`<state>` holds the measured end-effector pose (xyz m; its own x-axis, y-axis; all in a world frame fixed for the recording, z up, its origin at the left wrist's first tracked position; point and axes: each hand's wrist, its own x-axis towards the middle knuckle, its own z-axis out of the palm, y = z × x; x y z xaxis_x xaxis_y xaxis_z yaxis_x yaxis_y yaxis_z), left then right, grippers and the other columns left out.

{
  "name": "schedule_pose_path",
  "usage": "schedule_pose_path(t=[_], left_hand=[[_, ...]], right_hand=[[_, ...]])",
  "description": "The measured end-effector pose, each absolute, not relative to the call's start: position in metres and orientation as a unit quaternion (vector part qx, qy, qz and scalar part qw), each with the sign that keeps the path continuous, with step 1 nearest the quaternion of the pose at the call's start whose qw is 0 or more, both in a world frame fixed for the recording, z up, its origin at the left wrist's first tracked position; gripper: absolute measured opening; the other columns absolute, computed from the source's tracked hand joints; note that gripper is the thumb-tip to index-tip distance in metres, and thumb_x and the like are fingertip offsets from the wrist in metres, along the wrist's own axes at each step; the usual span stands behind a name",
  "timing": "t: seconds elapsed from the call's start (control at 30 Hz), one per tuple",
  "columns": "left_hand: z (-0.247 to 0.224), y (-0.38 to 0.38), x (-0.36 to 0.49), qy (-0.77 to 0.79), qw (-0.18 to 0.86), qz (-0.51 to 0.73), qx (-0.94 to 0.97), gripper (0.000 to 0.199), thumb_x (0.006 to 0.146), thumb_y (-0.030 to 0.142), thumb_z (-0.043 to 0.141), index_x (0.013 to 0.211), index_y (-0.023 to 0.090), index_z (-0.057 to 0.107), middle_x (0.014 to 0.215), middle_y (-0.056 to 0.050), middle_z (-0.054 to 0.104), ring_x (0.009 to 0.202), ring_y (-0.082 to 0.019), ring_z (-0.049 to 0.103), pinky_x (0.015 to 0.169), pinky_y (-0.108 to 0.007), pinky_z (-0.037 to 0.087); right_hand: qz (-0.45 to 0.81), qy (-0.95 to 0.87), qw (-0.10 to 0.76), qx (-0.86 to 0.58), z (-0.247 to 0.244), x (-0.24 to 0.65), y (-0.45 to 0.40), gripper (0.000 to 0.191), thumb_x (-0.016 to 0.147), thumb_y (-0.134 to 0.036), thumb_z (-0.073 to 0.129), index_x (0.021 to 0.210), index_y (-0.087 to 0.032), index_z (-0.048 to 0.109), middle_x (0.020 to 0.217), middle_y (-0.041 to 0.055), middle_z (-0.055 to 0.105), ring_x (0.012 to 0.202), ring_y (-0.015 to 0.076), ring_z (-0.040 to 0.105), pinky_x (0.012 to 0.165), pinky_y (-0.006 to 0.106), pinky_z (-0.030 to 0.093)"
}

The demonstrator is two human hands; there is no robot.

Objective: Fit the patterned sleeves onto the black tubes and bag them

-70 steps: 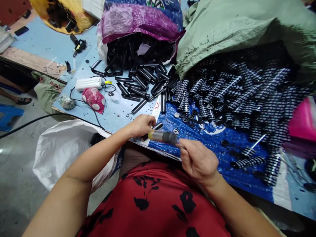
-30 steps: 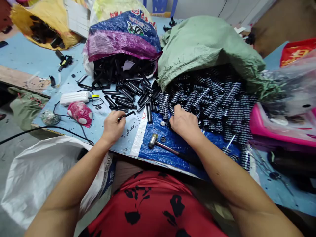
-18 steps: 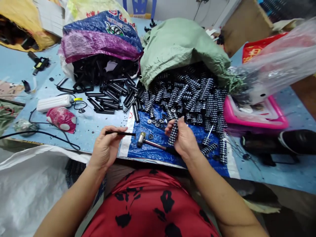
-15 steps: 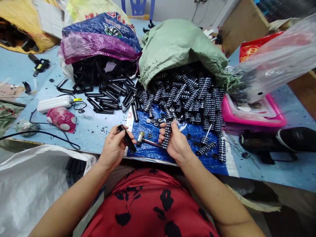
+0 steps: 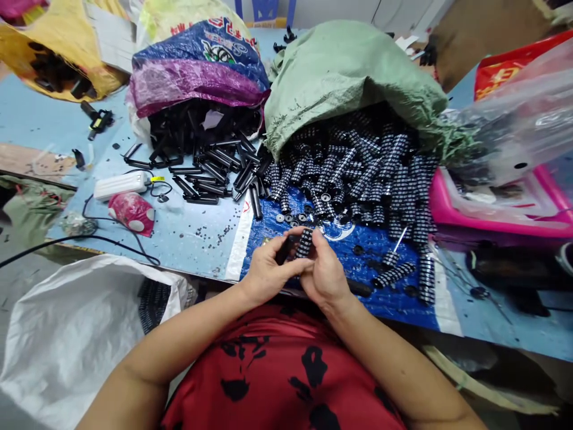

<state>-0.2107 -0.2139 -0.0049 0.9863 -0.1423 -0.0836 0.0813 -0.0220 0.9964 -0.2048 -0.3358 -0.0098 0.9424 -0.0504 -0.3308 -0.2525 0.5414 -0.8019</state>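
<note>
My left hand is closed around a smooth black tube, its fingers partly hidden. Touching it, my right hand grips a short black cylinder with rows of pale marks. The tube and the cylinder sit side by side between the hands; whether their surfaces meet I cannot tell. Beneath my hands lies a hammer, mostly covered, with its dark handle emerging on the right. Just beyond are loose dark discs and a heap of similar patterned cylinders.
A green sack opens over the cylinder heap. Black tubes spill from a blue and purple bag at left. A pink tray stands right, and a white power strip left. A white sack hangs below the table edge.
My left hand has moved right with the black tube, up against my right hand. The hammer between them is now mostly covered. The view has shifted slightly left.
</note>
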Motion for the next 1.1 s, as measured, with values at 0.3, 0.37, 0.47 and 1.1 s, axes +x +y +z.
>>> schedule_pose_path(t=[0.3, 0.37, 0.47, 1.1], left_hand=[[0.004, -0.182, -0.215, -0.004, 0.687, -0.144, 0.712, 0.034, 0.082, 0.045, 0.08, 0.084, 0.014, 0.066, 0.073, 0.001, 0.057, 0.064, -0.01, 0.048, 0.061, -0.023, 0.041], [0.004, -0.18, -0.217, 0.012, 0.695, -0.142, 0.705, 0.04, 0.089, 0.053, 0.071, 0.085, 0.014, 0.066, 0.07, 0.001, 0.056, 0.059, -0.009, 0.046, 0.058, -0.024, 0.039], [0.003, -0.186, -0.218, 0.072, 0.734, -0.121, 0.664, 0.054, 0.099, 0.064, 0.05, 0.098, 0.013, 0.067, 0.071, -0.001, 0.059, 0.055, -0.009, 0.046, 0.055, -0.025, 0.038], [-0.01, -0.157, -0.203, 0.011, 0.719, -0.144, 0.68, 0.04, 0.082, 0.043, 0.079, 0.111, 0.017, 0.07, 0.099, -0.006, 0.074, 0.082, -0.017, 0.068, 0.08, -0.032, 0.054]], right_hand=[[-0.132, -0.327, 0.46, -0.815, -0.027, -0.214, -0.381, 0.111, 0.079, -0.046, 0.086, 0.166, -0.025, 0.021, 0.168, 0.0172, 0.028, 0.156, 0.0341, 0.03, 0.122, 0.056, 0.039], [-0.167, -0.347, 0.428, -0.818, -0.024, -0.215, -0.383, 0.1, 0.085, -0.037, 0.082, 0.165, -0.02, 0.024, 0.16, 0.0197, 0.042, 0.15, 0.0313, 0.042, 0.12, 0.052, 0.045], [-0.21, -0.349, 0.394, -0.824, -0.019, -0.219, -0.379, 0.103, 0.082, -0.041, 0.084, 0.163, -0.012, 0.028, 0.153, 0.0242, 0.048, 0.145, 0.033, 0.048, 0.115, 0.049, 0.051], [-0.201, -0.295, 0.267, -0.895, -0.032, -0.232, -0.382, 0.086, 0.089, -0.055, 0.073, 0.153, -0.008, 0.041, 0.141, 0.0231, 0.059, 0.134, 0.0361, 0.055, 0.11, 0.052, 0.051]])
